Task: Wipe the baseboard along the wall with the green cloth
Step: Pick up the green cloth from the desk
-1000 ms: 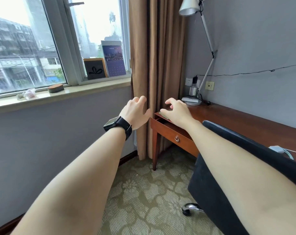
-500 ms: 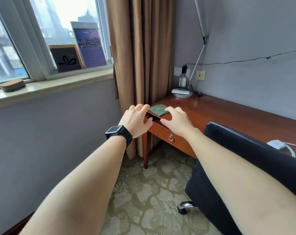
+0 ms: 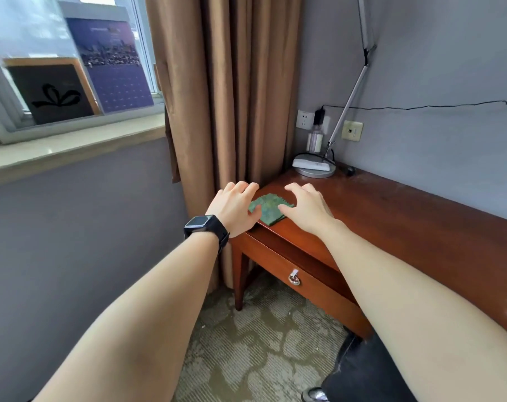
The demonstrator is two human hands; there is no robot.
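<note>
Risk lies at the desk (image 3: 391,216) corner: both hands, left hand (image 3: 235,208) and right hand (image 3: 309,206), spread and empty, could nudge the green cloth (image 3: 268,208) off the near edge.

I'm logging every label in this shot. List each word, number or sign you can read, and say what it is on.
None can be read.
Purple calendar on the windowsill: heading and date grid too blurred.
Black framed card: only a bow-like drawing, no words.
Clear bottle on the desk: label too small.
Watch on the left wrist: screen shows nothing legible.

Wooden desk (image 3: 391,216) with green cloth (image 3: 268,208) (folded), lamp base (image 3: 314,169)
</note>
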